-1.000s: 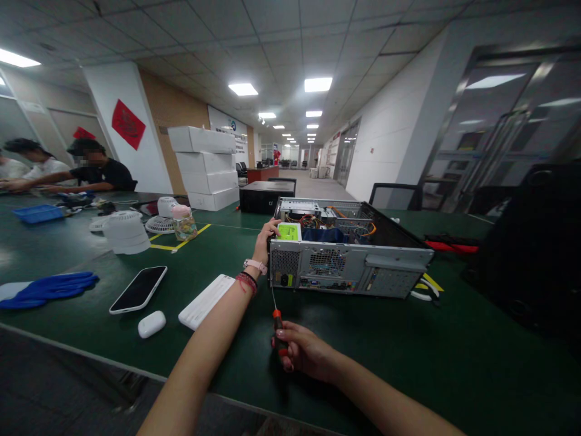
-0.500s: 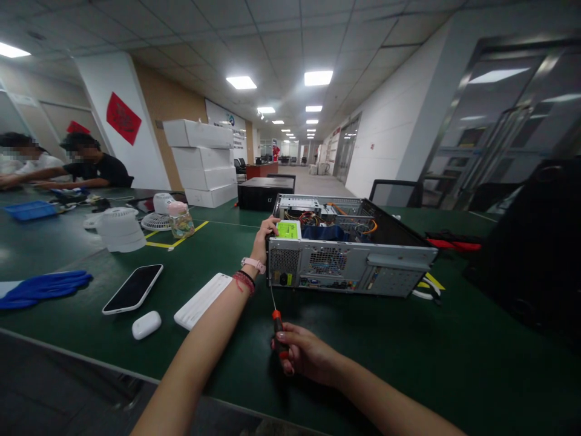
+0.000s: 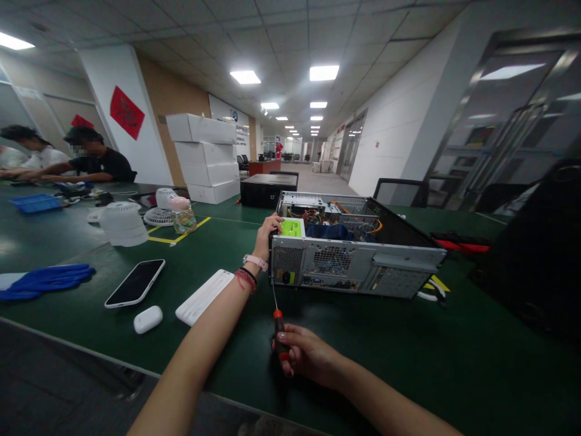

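Observation:
An open desktop computer case (image 3: pixel 354 263) lies on its side on the green table (image 3: pixel 408 363), its rear panel facing me. My left hand (image 3: pixel 265 233) grips the case's top left corner beside a power supply with a green label (image 3: pixel 291 227). My right hand (image 3: pixel 305 354) is closed around the handle of a screwdriver (image 3: pixel 278 327) with a red and black grip. Its thin shaft points up at the lower left of the rear panel.
To the left lie a white keyboard-like slab (image 3: pixel 204 297), a phone (image 3: pixel 135 283), a white earbud case (image 3: pixel 147 319) and blue gloves (image 3: pixel 45 280). Farther back stand white fan parts (image 3: pixel 120 223), a jar (image 3: pixel 183 215), stacked white boxes (image 3: pixel 204 157) and two seated people (image 3: pixel 97 160). A dark chair (image 3: pixel 535 254) is at the right.
Only the view has shifted slightly; both hands keep their hold and the screwdriver stays against the rear panel.

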A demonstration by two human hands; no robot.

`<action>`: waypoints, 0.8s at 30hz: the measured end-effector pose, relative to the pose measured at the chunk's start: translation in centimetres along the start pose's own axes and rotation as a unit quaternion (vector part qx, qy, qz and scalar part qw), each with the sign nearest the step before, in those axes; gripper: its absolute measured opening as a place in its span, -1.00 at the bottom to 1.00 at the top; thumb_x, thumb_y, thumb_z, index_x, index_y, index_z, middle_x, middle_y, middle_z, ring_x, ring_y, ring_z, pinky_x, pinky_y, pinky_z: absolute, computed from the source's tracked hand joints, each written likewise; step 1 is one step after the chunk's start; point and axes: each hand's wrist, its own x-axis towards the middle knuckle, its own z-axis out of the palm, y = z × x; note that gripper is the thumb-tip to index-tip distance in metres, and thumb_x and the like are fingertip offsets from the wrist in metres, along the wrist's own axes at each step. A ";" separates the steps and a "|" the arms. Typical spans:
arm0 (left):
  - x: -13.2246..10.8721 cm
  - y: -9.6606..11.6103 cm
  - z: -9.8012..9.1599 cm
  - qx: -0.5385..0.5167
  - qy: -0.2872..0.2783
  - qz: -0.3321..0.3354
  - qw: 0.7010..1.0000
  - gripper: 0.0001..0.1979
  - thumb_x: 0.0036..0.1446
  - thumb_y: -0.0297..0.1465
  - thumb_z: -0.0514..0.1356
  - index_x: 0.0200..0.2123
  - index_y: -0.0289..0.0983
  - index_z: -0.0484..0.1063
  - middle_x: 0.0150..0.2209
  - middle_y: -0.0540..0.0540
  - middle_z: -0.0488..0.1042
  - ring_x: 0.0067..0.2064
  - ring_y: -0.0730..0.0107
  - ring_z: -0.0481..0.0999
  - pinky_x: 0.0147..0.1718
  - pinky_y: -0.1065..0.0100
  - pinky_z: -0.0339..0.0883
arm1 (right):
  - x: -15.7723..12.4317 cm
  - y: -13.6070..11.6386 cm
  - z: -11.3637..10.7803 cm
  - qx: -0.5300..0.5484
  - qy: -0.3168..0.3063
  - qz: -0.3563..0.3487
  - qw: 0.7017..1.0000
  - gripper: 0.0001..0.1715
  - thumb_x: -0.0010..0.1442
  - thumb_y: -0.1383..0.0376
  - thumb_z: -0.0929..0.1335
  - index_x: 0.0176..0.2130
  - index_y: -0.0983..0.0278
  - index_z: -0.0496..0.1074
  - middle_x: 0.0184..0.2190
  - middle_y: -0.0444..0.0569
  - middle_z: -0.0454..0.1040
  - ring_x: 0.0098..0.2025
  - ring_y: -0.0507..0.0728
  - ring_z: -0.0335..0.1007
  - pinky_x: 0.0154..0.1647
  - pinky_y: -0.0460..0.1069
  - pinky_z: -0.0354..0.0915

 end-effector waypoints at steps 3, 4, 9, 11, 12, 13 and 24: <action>0.1 0.4 -0.1 0.006 -0.002 0.007 1.000 -0.75 0.01 -0.52 -0.08 -0.60 -0.28 0.32 -0.34 -0.08 0.43 -0.13 0.34 0.41 0.19 0.26 0.07 | -0.2 0.1 0.1 -0.001 0.001 0.001 1.000 -0.50 -0.10 0.16 0.47 -0.27 0.29 0.20 -0.46 -0.19 0.45 -0.62 -0.04 0.38 -0.59 -0.12 0.18; 0.1 0.5 -0.1 0.011 -0.003 0.006 1.000 -0.75 0.00 -0.52 -0.07 -0.59 -0.29 0.34 -0.32 -0.08 0.44 -0.12 0.33 0.41 0.19 0.26 0.07 | -0.3 0.1 0.1 -0.001 0.001 0.002 1.000 -0.50 -0.10 0.16 0.47 -0.27 0.29 0.21 -0.45 -0.18 0.45 -0.60 -0.03 0.40 -0.57 -0.12 0.19; -0.1 0.7 -0.4 0.034 -0.017 -0.008 0.999 -0.70 0.03 -0.49 -0.08 -0.47 -0.32 0.45 -0.19 -0.12 0.49 0.07 0.24 0.35 0.19 0.22 0.05 | -0.7 -0.2 0.3 0.000 -0.007 0.009 1.000 -0.47 -0.07 0.15 0.46 -0.16 0.30 0.25 -0.37 -0.11 0.47 -0.49 0.04 0.48 -0.50 -0.10 0.26; -0.2 0.8 -0.5 0.041 -0.023 -0.012 0.999 -0.68 0.05 -0.47 -0.09 -0.42 -0.32 0.47 -0.14 -0.13 0.50 0.11 0.22 0.33 0.19 0.20 0.05 | -0.8 -0.4 0.4 -0.002 -0.019 0.014 1.000 -0.45 -0.05 0.16 0.45 -0.11 0.31 0.26 -0.32 -0.06 0.48 -0.45 0.06 0.50 -0.46 -0.09 0.28; -0.2 0.9 -0.5 0.044 -0.026 -0.014 0.999 -0.67 0.06 -0.47 -0.10 -0.40 -0.32 0.48 -0.12 -0.13 0.50 0.12 0.22 0.32 0.20 0.19 0.04 | -0.8 -0.4 0.4 -0.003 -0.025 0.016 1.000 -0.43 -0.04 0.16 0.44 -0.08 0.31 0.26 -0.30 -0.03 0.49 -0.43 0.06 0.50 -0.45 -0.09 0.28; -0.3 0.9 -0.5 0.046 -0.027 -0.015 0.998 -0.66 0.06 -0.46 -0.10 -0.38 -0.31 0.49 -0.10 -0.12 0.50 0.13 0.22 0.32 0.20 0.18 0.04 | -0.9 -0.5 0.4 -0.004 -0.032 0.019 0.999 -0.42 -0.04 0.17 0.44 -0.06 0.31 0.25 -0.28 -0.02 0.49 -0.43 0.06 0.51 -0.44 -0.09 0.28; -0.3 1.0 -0.6 0.044 -0.036 -0.014 0.998 -0.67 0.05 -0.45 -0.08 -0.37 -0.31 0.49 -0.06 -0.13 0.49 0.14 0.20 0.31 0.21 0.17 0.01 | -0.6 -0.3 0.6 0.008 0.008 0.004 1.000 -0.49 -0.09 0.15 0.46 -0.19 0.30 0.28 -0.39 -0.13 0.48 -0.65 -0.08 0.31 -0.62 -0.13 0.09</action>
